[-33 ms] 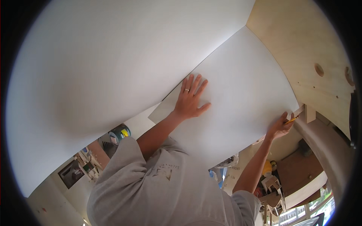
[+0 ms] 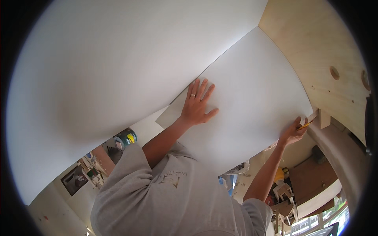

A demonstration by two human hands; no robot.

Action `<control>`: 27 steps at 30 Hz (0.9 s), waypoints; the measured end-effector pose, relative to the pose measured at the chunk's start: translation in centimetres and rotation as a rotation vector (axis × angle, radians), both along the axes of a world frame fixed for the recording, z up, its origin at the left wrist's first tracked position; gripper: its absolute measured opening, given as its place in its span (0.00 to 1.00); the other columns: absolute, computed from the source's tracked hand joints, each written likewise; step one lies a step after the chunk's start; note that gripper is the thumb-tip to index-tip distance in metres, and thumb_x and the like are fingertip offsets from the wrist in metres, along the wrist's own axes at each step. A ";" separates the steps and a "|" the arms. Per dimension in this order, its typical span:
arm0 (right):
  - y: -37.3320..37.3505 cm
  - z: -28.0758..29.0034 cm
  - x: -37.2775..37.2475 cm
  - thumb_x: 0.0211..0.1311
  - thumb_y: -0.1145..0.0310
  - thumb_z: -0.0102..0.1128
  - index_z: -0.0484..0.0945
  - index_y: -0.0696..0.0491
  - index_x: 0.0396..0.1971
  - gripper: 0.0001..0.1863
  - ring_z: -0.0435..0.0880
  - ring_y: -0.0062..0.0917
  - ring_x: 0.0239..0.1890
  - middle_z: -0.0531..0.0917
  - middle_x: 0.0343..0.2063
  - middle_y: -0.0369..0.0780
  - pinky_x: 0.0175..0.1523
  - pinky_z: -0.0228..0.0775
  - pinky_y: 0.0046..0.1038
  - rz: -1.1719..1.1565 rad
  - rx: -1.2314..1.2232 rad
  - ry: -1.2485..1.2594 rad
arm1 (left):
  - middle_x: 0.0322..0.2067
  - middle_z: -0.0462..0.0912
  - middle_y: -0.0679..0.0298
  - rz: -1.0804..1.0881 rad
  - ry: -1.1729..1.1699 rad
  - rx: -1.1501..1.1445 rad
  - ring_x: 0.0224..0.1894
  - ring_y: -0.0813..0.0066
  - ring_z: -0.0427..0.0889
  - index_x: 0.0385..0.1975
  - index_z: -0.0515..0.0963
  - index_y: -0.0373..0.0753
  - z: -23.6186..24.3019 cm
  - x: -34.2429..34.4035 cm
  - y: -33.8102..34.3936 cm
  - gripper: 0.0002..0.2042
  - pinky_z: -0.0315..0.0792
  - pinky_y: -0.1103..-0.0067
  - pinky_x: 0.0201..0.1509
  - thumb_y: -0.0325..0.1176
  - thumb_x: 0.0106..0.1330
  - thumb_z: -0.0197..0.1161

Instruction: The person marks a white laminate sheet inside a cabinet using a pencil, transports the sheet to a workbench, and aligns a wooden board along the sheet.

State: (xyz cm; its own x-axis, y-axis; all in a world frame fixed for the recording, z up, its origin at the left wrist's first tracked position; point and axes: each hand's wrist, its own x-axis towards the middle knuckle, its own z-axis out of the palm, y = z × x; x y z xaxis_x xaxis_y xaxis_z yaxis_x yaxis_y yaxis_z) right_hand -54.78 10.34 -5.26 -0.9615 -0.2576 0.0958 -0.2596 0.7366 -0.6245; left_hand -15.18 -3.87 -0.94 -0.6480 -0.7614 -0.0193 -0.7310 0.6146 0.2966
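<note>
We see a person in a grey shirt [image 2: 173,196] reaching both arms up to a white panel [image 2: 252,90] that meets a larger white surface [image 2: 118,67] along a seam. The left hand [image 2: 197,106] lies flat on the white panel, fingers spread and released, a ring on one finger; it presses just beside the seam, grasping nothing. The right hand [image 2: 292,131] is at the panel's lower right edge, well apart from the left, fingers clenched around a yellow pencil [image 2: 305,125]. The pencil tip points toward a small wooden block [image 2: 323,118] where the panel meets a plywood board [image 2: 315,51]. The panel spans between the two hands. Below, we note a can with a teal label [image 2: 126,138] among blurred clutter.
</note>
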 end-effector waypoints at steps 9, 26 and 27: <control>-0.5 -0.1 0.8 0.71 0.54 0.67 0.83 0.52 0.61 0.25 0.75 0.24 0.23 0.75 0.20 0.32 0.33 0.69 0.36 0.003 -0.025 -0.004 | 0.81 0.52 0.45 0.124 -0.068 0.012 0.82 0.36 0.50 0.80 0.61 0.41 1.0 6.3 5.3 0.46 0.51 0.43 0.81 0.59 0.66 0.69; -0.4 0.4 1.1 0.72 0.56 0.69 0.85 0.55 0.58 0.23 0.75 0.22 0.22 0.75 0.19 0.32 0.31 0.70 0.35 0.006 -0.082 -0.033 | 0.82 0.51 0.45 0.118 -0.145 0.114 0.83 0.38 0.48 0.81 0.59 0.41 1.9 8.6 7.2 0.47 0.47 0.43 0.82 0.58 0.67 0.68; -0.4 0.3 1.2 0.72 0.56 0.69 0.85 0.55 0.58 0.23 0.75 0.22 0.22 0.75 0.19 0.32 0.31 0.70 0.35 0.001 -0.080 -0.034 | 0.82 0.50 0.45 0.107 -0.140 0.117 0.83 0.38 0.47 0.81 0.58 0.39 1.9 8.6 7.1 0.48 0.47 0.42 0.82 0.58 0.67 0.69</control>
